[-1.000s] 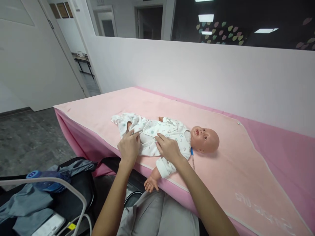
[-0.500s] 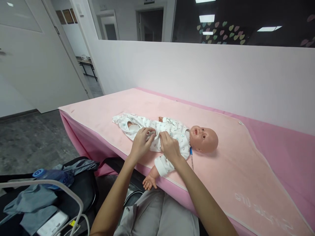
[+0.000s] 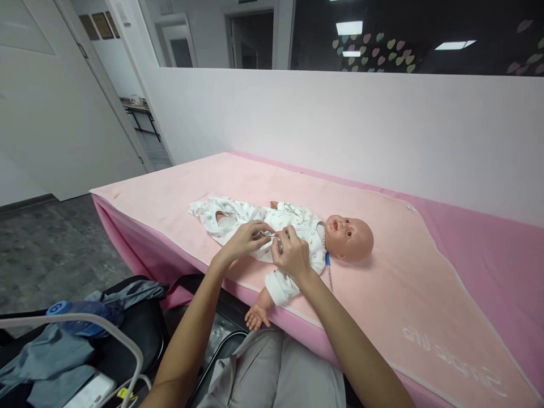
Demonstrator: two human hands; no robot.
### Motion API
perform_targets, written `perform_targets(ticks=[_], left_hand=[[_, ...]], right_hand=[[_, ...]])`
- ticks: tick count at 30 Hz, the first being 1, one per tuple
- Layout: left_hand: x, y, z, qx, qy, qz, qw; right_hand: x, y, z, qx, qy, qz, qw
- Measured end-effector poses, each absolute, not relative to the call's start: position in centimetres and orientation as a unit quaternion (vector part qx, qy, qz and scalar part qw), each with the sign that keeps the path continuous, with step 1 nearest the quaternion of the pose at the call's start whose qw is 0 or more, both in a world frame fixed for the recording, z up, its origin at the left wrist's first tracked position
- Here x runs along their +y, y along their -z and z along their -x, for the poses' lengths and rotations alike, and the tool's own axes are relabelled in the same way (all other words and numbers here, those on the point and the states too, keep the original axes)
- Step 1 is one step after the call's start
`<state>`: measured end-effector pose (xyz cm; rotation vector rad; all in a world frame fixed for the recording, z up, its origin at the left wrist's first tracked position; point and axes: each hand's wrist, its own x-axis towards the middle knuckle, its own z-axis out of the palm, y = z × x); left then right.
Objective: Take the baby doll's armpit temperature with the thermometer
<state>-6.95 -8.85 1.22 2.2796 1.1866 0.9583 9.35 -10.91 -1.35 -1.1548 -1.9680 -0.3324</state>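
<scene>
A baby doll (image 3: 350, 238) lies on its back on the pink-covered table, its head to the right. It wears a white patterned baby suit (image 3: 317, 238), and one leg part gapes open. Over the suit's front, my left hand (image 3: 249, 239) is closed in a pinch on what looks like a thin white tie of the suit. Close beside it, my right hand (image 3: 292, 254) pinches at the same tie with bent fingers; the fingertips partly hide it. The doll's near arm (image 3: 259, 310) hangs over the table edge, below my right wrist.
A thin stick with a blue end (image 3: 329, 272) lies by the doll's neck. The pink table cover (image 3: 425, 294) reaches to the white wall. At lower left, a black chair (image 3: 140, 334) holds a blue bottle (image 3: 91, 318), grey cloth (image 3: 46, 351) and a white device (image 3: 91, 391).
My hands have risen slightly from the suit's front, and their fingertips are closer together. The left hand has turned flatter. The whole view has shifted a little; the doll lies as before.
</scene>
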Motion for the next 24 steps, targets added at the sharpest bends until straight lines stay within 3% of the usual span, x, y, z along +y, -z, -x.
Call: perform_targets(ticks=[5,10,18,24], left_hand=[[-9.0,-1.6,7.5,0.431,-0.348,-0.803,0.221],[-8.9,-1.9,7.1,0.394,-0.396,-0.791,0.252],[-8.4,1.3,7.1,0.405,-0.508,-0.674,0.352],[-8.7,1.6,7.2,0.410,-0.510,-0.662,0.366]], right_hand=[[-10.9,1.3,-9.4,-0.798,0.133,0.449,0.380],[-10.5,1.5,-9.4,-0.800,0.153,0.405,0.416],[-10.2,2.0,-9.5,-0.801,0.147,0.373,0.445],[-10.2,1.8,-9.6,-0.796,0.108,0.376,0.461]])
